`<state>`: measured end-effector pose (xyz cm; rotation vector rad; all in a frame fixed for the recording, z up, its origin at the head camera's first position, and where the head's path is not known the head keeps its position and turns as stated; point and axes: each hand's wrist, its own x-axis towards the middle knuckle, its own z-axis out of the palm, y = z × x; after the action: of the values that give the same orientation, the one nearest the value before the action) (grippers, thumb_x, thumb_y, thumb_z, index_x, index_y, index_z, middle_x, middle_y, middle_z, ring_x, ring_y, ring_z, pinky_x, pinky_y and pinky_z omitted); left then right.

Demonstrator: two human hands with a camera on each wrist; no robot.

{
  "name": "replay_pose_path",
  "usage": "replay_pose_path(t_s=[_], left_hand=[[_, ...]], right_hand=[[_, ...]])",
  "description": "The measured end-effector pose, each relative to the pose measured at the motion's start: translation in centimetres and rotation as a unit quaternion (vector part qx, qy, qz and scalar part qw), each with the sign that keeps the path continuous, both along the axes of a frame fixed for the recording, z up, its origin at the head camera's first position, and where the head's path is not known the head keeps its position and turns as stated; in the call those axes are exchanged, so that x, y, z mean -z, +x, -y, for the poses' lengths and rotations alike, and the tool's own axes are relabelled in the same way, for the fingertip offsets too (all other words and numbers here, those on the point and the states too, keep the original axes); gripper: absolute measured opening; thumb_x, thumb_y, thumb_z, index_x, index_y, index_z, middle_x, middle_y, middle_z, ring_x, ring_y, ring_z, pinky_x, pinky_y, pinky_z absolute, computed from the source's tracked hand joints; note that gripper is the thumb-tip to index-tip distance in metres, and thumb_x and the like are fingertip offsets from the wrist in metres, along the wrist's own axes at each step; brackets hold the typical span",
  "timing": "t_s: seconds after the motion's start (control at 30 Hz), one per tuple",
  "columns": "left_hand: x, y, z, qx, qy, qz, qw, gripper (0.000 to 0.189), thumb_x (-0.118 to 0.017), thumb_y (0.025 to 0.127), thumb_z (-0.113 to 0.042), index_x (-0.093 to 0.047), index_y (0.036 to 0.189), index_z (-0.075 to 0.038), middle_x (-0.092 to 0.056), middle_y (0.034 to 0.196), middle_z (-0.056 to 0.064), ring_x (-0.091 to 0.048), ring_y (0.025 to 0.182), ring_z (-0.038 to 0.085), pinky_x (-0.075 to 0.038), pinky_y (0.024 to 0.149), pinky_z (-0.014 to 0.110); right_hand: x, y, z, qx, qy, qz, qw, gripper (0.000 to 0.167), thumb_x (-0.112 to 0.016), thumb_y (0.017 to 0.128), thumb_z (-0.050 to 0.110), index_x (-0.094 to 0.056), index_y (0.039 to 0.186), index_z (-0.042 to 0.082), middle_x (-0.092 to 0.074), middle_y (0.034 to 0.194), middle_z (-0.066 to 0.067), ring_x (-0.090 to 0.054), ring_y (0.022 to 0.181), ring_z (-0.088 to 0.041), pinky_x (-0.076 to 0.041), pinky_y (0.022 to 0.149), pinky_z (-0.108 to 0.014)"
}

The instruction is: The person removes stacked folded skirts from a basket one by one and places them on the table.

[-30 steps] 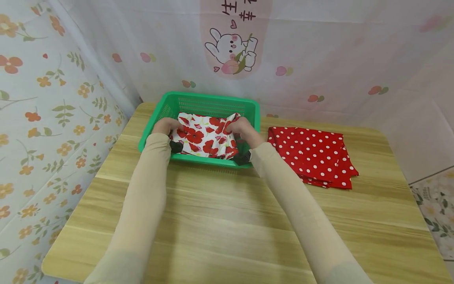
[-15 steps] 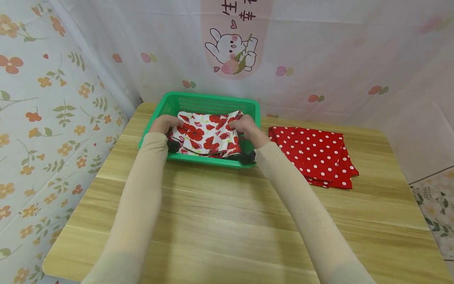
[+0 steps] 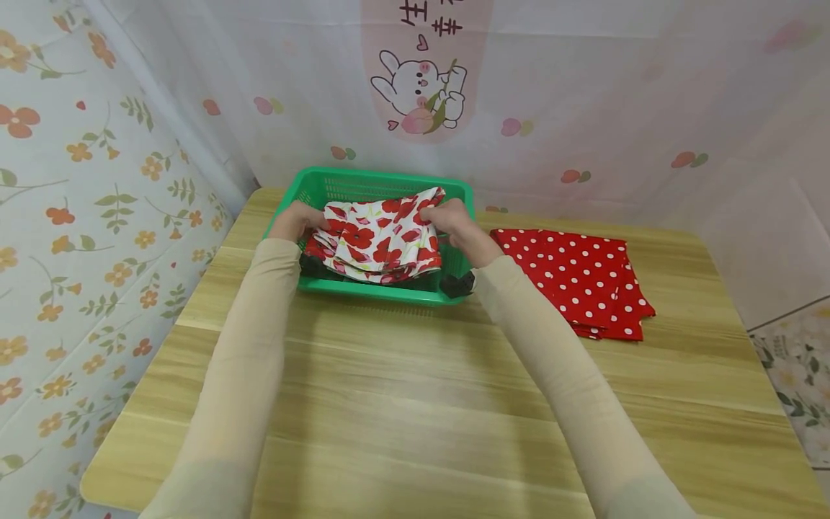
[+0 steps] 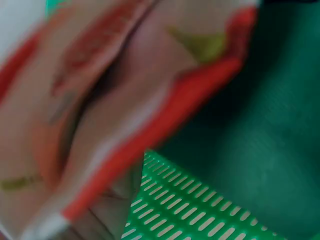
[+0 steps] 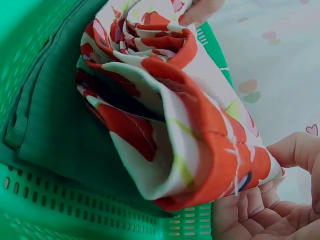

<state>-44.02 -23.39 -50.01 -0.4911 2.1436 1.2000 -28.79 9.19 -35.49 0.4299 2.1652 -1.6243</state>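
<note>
Both hands hold a folded white cloth with red poppies (image 3: 382, 238) inside the green plastic basket (image 3: 382, 292). My left hand (image 3: 295, 222) grips its left end, and my right hand (image 3: 459, 229) pinches the right end between thumb and fingers. The right end is raised higher than the left. Seen from the right wrist, the poppy cloth (image 5: 215, 130) hangs in loose folded layers above a folded dark green cloth (image 5: 55, 130) lying in the basket. From the left wrist, the poppy cloth (image 4: 125, 100) is blurred and hides most of the left hand.
A folded red cloth with white dots (image 3: 570, 277) lies on the wooden table (image 3: 389, 404), right of the basket. Behind the basket hangs a pale curtain with a rabbit print (image 3: 421, 90). A flowered curtain (image 3: 117, 238) borders the left side.
The poppy cloth has been lifted off the basket's contents, its right end rising most and its layers sagging at the front. Both hands have shifted slightly outward and up with it.
</note>
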Motion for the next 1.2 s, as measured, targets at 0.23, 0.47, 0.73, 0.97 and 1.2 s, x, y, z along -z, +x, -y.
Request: replay_pose_path(t_s=[0.23,0.47,0.73,0.97,1.2], left_hand=[[-1.2,1.3,-0.2,-0.024,-0.056,-0.052,0.9968,0.034,-0.077,0.073,-0.01,-0.057,0.094,0.007,-0.065,0.081,0.017,-0.067,0.069,0.027,-0.056,0.061,0.039],[-7.4,6.4,-2.5,-0.049,-0.047,-0.051,0.9964,0.046,-0.069,0.08,-0.012,-0.05,0.117,0.008,-0.061,0.109,0.02,-0.065,0.09,0.03,-0.055,0.075,0.041],[-14.3,12.1,-4.5,-0.035,0.016,-0.012,0.9992,0.051,-0.047,0.092,-0.015,-0.032,0.134,0.01,-0.058,0.096,0.012,-0.061,0.07,0.016,-0.055,0.071,0.03],[-15.8,12.2,-4.0,-0.041,0.057,0.001,0.9975,0.055,-0.046,0.092,-0.017,-0.027,0.138,0.006,-0.054,0.071,0.001,-0.059,0.055,0.011,-0.054,0.059,0.026],[-16.3,12.5,-4.2,-0.037,0.061,0.0,0.9974,0.057,-0.045,0.093,-0.02,-0.025,0.14,0.006,-0.054,0.078,0.003,-0.059,0.056,0.011,-0.055,0.06,0.026]], right_hand=[[-0.3,0.0,0.1,-0.009,0.004,-0.001,1.0,0.033,-0.058,0.086,0.017,-0.06,0.111,-0.003,-0.064,0.107,-0.014,-0.063,0.081,-0.019,-0.055,0.071,-0.032],[-0.2,-0.1,0.0,-0.005,-0.007,0.001,1.0,0.029,-0.057,0.085,0.014,-0.06,0.108,-0.003,-0.065,0.095,-0.011,-0.063,0.072,-0.016,-0.055,0.074,-0.034],[-0.3,0.1,-0.4,-0.008,-0.029,-0.006,0.9995,0.035,-0.056,0.085,0.015,-0.058,0.114,-0.004,-0.065,0.101,-0.013,-0.063,0.076,-0.018,-0.052,0.082,-0.038],[-0.7,0.1,-1.1,-0.011,-0.045,-0.011,0.9989,0.038,-0.055,0.088,0.017,-0.055,0.119,-0.003,-0.062,0.107,-0.014,-0.062,0.083,-0.02,-0.053,0.081,-0.037],[-1.3,0.3,-1.4,-0.014,-0.047,-0.011,0.9987,0.04,-0.056,0.088,0.018,-0.053,0.122,-0.003,-0.061,0.109,-0.013,-0.061,0.085,-0.02,-0.054,0.078,-0.033]])
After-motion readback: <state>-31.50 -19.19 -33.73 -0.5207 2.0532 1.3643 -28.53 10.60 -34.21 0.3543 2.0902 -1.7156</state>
